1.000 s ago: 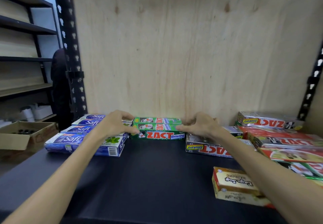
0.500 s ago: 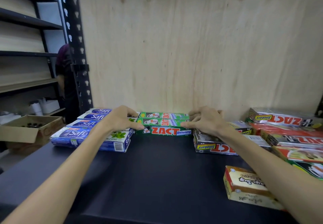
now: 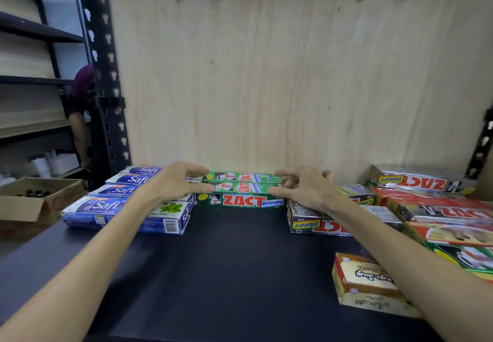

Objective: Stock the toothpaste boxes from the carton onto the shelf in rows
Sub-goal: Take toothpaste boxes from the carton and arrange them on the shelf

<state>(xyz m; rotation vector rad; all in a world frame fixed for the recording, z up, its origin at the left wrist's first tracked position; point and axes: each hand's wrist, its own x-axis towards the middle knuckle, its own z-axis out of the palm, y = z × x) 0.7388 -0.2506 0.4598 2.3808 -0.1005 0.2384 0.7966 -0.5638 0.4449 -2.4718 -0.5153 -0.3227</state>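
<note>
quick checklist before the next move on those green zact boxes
1. Left hand at the left end of the green Zact boxes: ok, fingertips at the stack.
2. Right hand at the right end: ok.
3. Firm grip: cannot tell, fingers spread, contact unclear.
4. Stack square against the back panel: ok.
5. Safi boxes close on the left: ok, apart.
6. Bare shelf in front for another row: ok.

Matt black shelf (image 3: 240,275) beneath pale, knotted plywood backboard (image 3: 266,75); glossy printed card on green toothpaste boxes (image 3: 241,200); shiny silver foil finish on smokers' boxes (image 3: 421,180); plain brown corrugated carton (image 3: 29,203).
</note>
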